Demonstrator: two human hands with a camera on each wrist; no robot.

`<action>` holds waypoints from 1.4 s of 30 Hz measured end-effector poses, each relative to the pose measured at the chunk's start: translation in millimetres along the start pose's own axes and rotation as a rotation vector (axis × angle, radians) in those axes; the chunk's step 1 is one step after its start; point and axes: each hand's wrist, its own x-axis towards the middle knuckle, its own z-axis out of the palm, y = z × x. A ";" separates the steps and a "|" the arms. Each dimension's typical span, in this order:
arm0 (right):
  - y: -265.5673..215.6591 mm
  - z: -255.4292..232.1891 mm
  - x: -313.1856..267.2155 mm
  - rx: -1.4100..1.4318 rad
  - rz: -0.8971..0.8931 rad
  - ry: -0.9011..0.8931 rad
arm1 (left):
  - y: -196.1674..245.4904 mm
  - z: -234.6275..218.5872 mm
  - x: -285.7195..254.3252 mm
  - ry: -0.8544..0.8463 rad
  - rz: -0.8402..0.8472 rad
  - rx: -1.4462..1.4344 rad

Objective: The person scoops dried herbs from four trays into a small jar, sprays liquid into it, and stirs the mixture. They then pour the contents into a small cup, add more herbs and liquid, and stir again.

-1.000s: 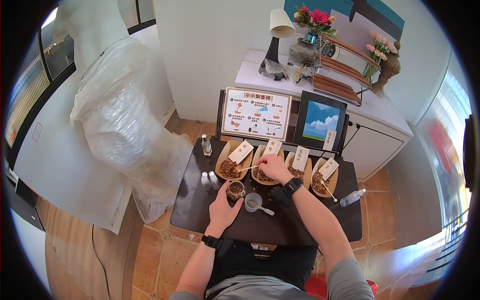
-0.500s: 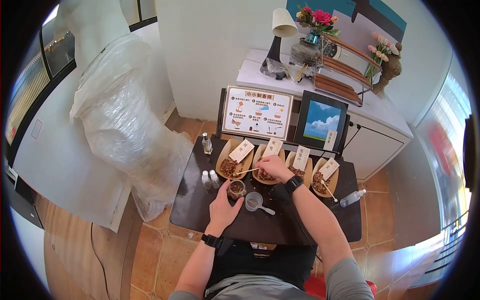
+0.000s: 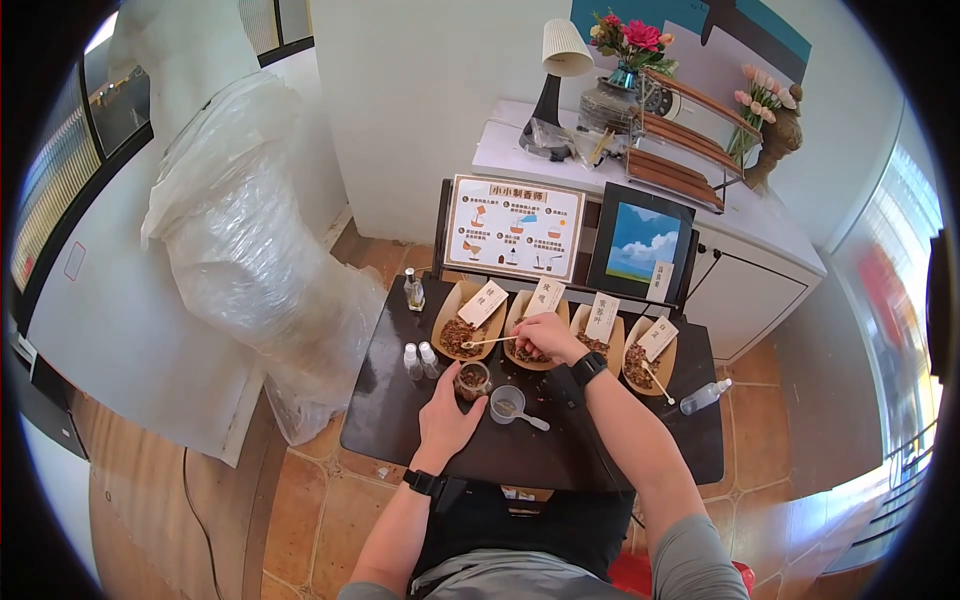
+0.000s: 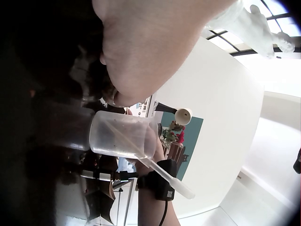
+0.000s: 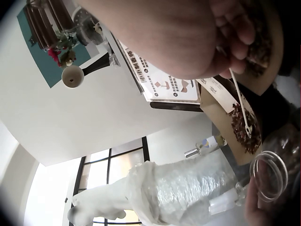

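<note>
My left hand (image 3: 447, 425) curls round a small glass jar (image 3: 472, 378) of brown bits on the dark table. Pinched in my right hand (image 3: 545, 337) is a thin pale stick (image 3: 492, 341); its small scoop end lies over the dried bits in the leftmost paper tray (image 3: 447, 312). In the right wrist view the scoop end of the stick (image 5: 248, 128) touches the dark reddish bits (image 5: 239, 123), and the jar's round rim (image 5: 269, 176) stands close by. Right of the jar is a clear plastic cup (image 3: 507, 402) with a dropper (image 3: 534, 421) leaning in it.
Three more labelled trays stand in the row, the rightmost (image 3: 637, 384) with a stick in it. Small spray bottles (image 3: 412, 360) and a glass bottle (image 3: 414, 291) are at the left, a clear bottle (image 3: 706, 396) at the right. Behind stand a printed sign (image 3: 512, 228) and a framed picture (image 3: 640, 240).
The stick's scoop end has shifted slightly left and down within the leftmost tray. My left hand and the jar have stayed in place.
</note>
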 end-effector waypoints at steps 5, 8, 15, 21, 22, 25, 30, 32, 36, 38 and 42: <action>-3.1 2.2 -3.4 -0.075 -0.104 0.098 | -0.5 0.0 -0.3 0.013 0.012 -0.001; -5.3 6.0 -3.8 -0.237 -0.238 0.149 | 0.5 0.8 -0.5 0.003 0.011 0.001; -14.0 13.5 -13.0 -0.563 -0.439 0.285 | -1.0 0.8 -0.3 0.018 0.033 0.003; -19.7 13.0 -17.9 -0.692 -0.432 0.372 | -0.6 0.2 -0.1 0.003 0.010 0.008; -18.8 12.8 -17.8 -0.693 -0.433 0.372 | -0.6 0.4 -0.1 0.004 0.010 0.008; -8.0 12.8 -10.6 -0.720 -0.443 0.268 | -1.3 0.6 -0.5 0.015 0.019 0.000; 2.8 10.8 -0.5 -0.611 -0.417 0.144 | 1.5 -1.1 -0.5 0.002 0.007 0.008; -0.5 9.9 -3.1 -0.481 -0.297 0.104 | 0.0 -0.5 -0.3 0.007 0.014 0.008; -3.7 9.1 -3.0 -0.151 -0.049 0.023 | 1.3 -1.3 -0.1 -0.004 -0.001 0.010; -3.5 7.9 -2.4 -0.106 -0.041 0.025 | -1.5 1.9 -0.3 0.028 0.025 0.004; -4.3 4.6 -0.7 -0.053 -0.034 0.041 | -2.5 3.1 -0.6 0.061 0.048 0.000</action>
